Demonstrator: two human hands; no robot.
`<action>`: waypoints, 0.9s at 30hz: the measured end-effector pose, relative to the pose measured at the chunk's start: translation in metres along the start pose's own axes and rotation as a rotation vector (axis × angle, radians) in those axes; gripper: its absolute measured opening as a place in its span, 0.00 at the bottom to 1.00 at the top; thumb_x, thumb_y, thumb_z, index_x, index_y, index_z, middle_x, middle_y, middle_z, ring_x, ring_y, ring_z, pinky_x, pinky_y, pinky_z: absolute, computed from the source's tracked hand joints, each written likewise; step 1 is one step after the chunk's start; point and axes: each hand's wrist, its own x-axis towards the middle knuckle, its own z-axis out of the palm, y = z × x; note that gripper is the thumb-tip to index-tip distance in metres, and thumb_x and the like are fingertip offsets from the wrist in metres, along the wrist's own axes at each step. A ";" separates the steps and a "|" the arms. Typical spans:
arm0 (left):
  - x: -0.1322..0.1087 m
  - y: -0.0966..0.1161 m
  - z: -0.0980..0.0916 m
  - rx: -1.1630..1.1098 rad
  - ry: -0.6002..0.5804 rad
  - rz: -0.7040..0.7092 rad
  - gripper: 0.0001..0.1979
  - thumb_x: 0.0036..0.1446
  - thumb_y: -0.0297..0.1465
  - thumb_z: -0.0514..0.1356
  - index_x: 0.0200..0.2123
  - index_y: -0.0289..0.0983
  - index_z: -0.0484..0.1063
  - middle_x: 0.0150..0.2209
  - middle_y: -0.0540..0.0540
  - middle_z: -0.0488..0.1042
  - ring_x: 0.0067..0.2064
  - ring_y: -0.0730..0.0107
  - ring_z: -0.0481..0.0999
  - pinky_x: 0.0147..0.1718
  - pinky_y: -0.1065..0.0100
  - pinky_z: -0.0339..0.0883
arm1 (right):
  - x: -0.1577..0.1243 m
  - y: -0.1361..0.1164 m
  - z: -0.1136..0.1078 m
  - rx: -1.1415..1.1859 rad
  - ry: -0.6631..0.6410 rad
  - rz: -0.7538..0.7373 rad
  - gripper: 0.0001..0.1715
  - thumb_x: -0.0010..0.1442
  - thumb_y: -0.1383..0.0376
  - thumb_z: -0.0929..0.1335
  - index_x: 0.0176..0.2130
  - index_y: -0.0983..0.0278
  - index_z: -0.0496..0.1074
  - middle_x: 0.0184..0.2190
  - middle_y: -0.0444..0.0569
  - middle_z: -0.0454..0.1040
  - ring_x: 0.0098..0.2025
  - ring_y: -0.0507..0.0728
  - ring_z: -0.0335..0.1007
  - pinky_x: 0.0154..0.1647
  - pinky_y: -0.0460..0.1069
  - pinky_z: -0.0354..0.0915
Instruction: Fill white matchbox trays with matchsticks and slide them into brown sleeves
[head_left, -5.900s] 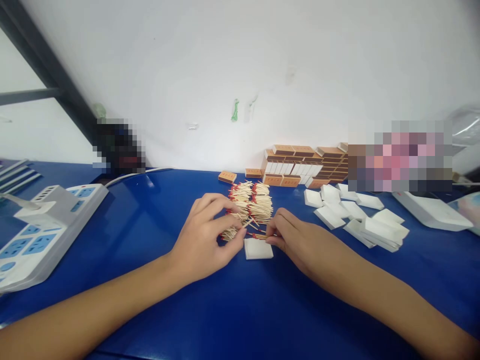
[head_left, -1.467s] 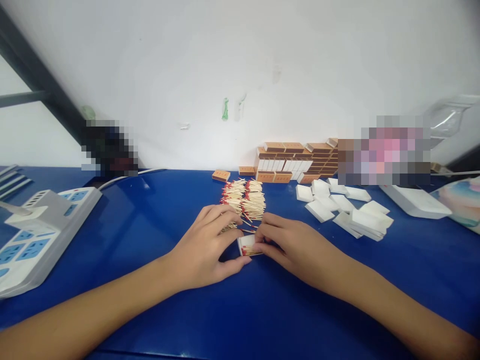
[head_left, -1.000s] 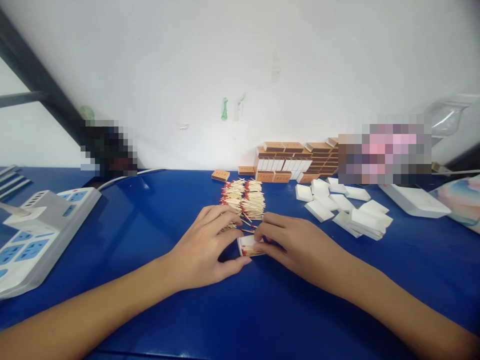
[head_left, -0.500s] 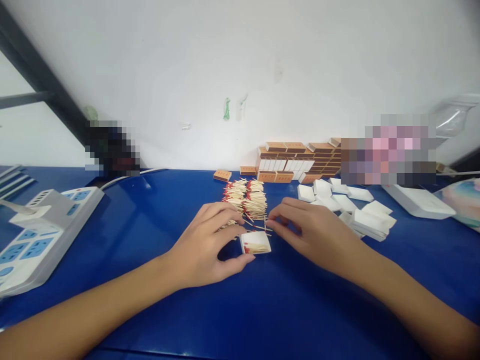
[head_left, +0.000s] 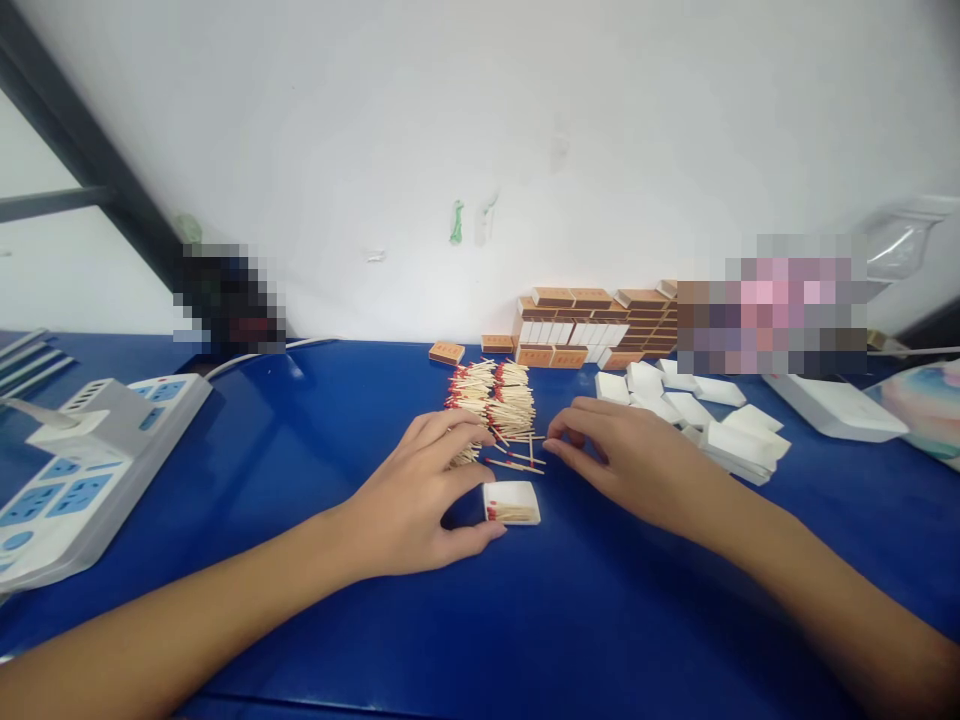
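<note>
My left hand (head_left: 420,495) curves around the left end of a small white matchbox tray (head_left: 517,495), its thumb at the near edge and index finger at the far corner. Red-headed matches (head_left: 511,514) lie along the near side of this open tray. Beyond it is a heap of matches (head_left: 510,400), partly covered by the left fingers. A few loose matches (head_left: 517,465) lie between heap and tray. My right hand (head_left: 611,450) is right of them, thumb and index fingertips close together by the loose match ends; I cannot make out anything between them.
Brown matchboxes (head_left: 577,300) are stacked against the wall, with a single matchbox (head_left: 447,352) left of them. White trays (head_left: 686,408) lie scattered behind my right hand. A power strip (head_left: 97,480) is on the left, a white box (head_left: 840,405) on the right.
The tray sits slightly nearer to me and looks flatter. My right fingertips have shifted a little right, away from the loose matches. My left hand stays around the tray's end.
</note>
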 end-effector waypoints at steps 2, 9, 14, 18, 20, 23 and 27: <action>0.000 0.001 -0.002 0.011 0.022 0.003 0.14 0.62 0.41 0.67 0.45 0.36 0.78 0.59 0.36 0.74 0.66 0.47 0.67 0.64 0.45 0.63 | -0.001 0.001 0.000 0.011 -0.026 0.000 0.08 0.72 0.62 0.66 0.41 0.59 0.74 0.36 0.47 0.75 0.35 0.57 0.72 0.36 0.51 0.62; 0.002 0.007 -0.004 -0.026 0.035 0.025 0.14 0.62 0.39 0.68 0.45 0.36 0.78 0.58 0.37 0.75 0.65 0.48 0.69 0.63 0.47 0.65 | -0.003 0.006 0.000 0.113 -0.184 -0.017 0.06 0.73 0.66 0.64 0.44 0.59 0.71 0.44 0.49 0.73 0.39 0.57 0.73 0.41 0.53 0.66; -0.001 0.007 -0.001 -0.052 0.002 0.029 0.15 0.63 0.40 0.67 0.45 0.36 0.78 0.56 0.37 0.76 0.64 0.49 0.69 0.64 0.48 0.65 | -0.003 0.009 0.001 0.132 -0.243 0.000 0.09 0.74 0.66 0.62 0.40 0.59 0.69 0.42 0.49 0.72 0.38 0.57 0.72 0.40 0.53 0.67; -0.001 0.007 -0.001 -0.047 -0.008 0.033 0.15 0.63 0.41 0.67 0.46 0.36 0.78 0.55 0.37 0.76 0.64 0.49 0.69 0.63 0.48 0.65 | -0.002 0.011 0.001 0.171 -0.184 -0.023 0.09 0.73 0.67 0.62 0.42 0.59 0.70 0.42 0.49 0.72 0.39 0.57 0.72 0.41 0.53 0.67; 0.000 0.007 0.000 -0.045 -0.014 0.036 0.15 0.64 0.41 0.66 0.46 0.36 0.78 0.55 0.37 0.76 0.65 0.49 0.69 0.63 0.48 0.65 | -0.002 0.009 0.001 0.201 -0.150 -0.043 0.10 0.74 0.67 0.61 0.47 0.58 0.70 0.44 0.49 0.72 0.41 0.58 0.73 0.42 0.53 0.68; 0.000 0.007 0.000 -0.047 -0.019 0.043 0.15 0.64 0.41 0.66 0.45 0.36 0.78 0.55 0.37 0.76 0.64 0.49 0.69 0.62 0.48 0.66 | -0.001 0.005 0.002 0.208 -0.130 -0.058 0.11 0.74 0.66 0.61 0.50 0.57 0.71 0.45 0.49 0.72 0.41 0.57 0.74 0.42 0.53 0.68; -0.001 0.007 0.000 -0.051 -0.014 0.043 0.15 0.62 0.41 0.67 0.46 0.36 0.78 0.55 0.37 0.76 0.64 0.48 0.69 0.62 0.47 0.66 | 0.000 0.001 0.005 0.172 -0.074 -0.053 0.08 0.73 0.65 0.63 0.47 0.59 0.72 0.42 0.49 0.72 0.39 0.57 0.73 0.40 0.52 0.69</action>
